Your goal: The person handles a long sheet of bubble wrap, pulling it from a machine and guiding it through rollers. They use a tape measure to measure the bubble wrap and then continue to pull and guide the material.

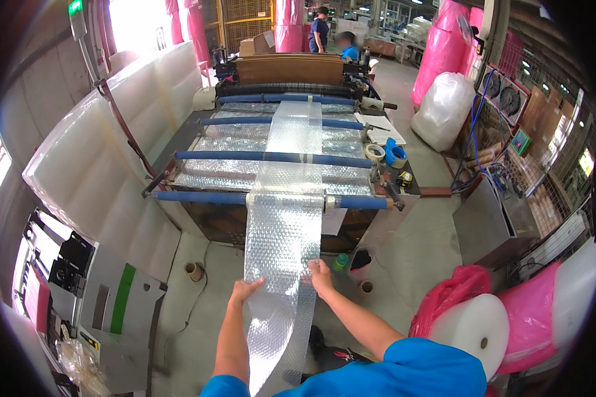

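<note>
A long strip of clear bubble wrap (pixel 281 231) runs from the far end of a roller machine over its blue rollers (pixel 212 198) and hangs down toward me. My left hand (pixel 248 289) grips the strip's left edge, its fingers closed behind the film. On the opposite edge, my right hand (pixel 320 278) pinches the film, thumb in front. Below my hands the strip drops past my body, slightly twisted, with a second layer showing at its right side. Silvery film lies under the rollers on the machine bed.
Tape rolls (pixel 395 153) and a tape measure (pixel 404 178) lie on the machine's right side. A grey machine (pixel 122 317) stands at left, a large white foam stack (pixel 112 132) behind it. Film rolls (pixel 473 331) sit at lower right. Two people are in the background.
</note>
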Tool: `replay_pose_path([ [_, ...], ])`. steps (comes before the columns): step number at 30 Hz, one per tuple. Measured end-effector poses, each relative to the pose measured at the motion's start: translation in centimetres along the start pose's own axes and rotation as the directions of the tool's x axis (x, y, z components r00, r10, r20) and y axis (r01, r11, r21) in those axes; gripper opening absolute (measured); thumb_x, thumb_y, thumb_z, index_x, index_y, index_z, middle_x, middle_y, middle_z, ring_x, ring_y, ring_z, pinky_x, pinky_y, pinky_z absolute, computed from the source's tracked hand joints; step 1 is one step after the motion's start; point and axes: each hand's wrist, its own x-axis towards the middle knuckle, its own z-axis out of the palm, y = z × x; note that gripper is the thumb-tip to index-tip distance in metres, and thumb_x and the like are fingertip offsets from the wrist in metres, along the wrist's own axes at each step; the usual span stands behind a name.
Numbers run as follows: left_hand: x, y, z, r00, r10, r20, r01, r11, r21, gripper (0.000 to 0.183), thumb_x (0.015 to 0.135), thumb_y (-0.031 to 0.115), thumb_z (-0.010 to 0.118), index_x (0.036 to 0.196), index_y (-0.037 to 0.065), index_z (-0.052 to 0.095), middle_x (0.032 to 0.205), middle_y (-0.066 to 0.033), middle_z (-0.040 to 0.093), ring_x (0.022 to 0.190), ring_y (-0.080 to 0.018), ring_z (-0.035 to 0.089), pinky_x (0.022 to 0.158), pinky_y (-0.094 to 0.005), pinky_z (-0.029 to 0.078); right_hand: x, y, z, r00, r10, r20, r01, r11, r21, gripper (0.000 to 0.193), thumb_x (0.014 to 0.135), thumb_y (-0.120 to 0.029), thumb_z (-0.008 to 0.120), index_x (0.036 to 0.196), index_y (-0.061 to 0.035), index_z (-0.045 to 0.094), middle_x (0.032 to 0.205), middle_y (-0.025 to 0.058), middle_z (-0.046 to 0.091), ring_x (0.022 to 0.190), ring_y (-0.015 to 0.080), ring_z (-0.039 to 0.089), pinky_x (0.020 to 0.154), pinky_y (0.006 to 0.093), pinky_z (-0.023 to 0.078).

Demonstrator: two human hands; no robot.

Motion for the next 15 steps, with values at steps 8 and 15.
replay_pose_path([
  [8,-6.4,-7.9,3.4,0.997,0.004,0.078,0.005,0.994,-0.105,0.078,0.052,0.048,0.072,0.1,-0.009,0.05,0.094,-0.0188,0.057,0.084,-0.0256,0.057,0.074,-0.0328,0.045,-10.6,6.5,-3.0,0.919,0.33,0.218,-0.295,0.939,-0.177,0.023,0.078,-0.022,0.056,0.092,-0.004,0.049,0.084,0.0056,0.057,0.072,0.0161,0.058,0.056,0.0272,0.049],
  [15,-17.1,-4.1,0.2,0.938,0.038,-0.343,0.005,0.992,0.125,0.062,0.062,0.047,0.064,0.095,-0.003,0.05,0.089,-0.0216,0.056,0.086,-0.0324,0.055,0.074,-0.0392,0.043,-15.7,8.8,-4.4,0.971,0.107,0.212,-0.011,0.911,-0.412,0.022,0.079,-0.025,0.056,0.082,-0.0031,0.053,0.071,0.0029,0.056,0.057,0.0091,0.051,0.049,0.023,0.043],
])
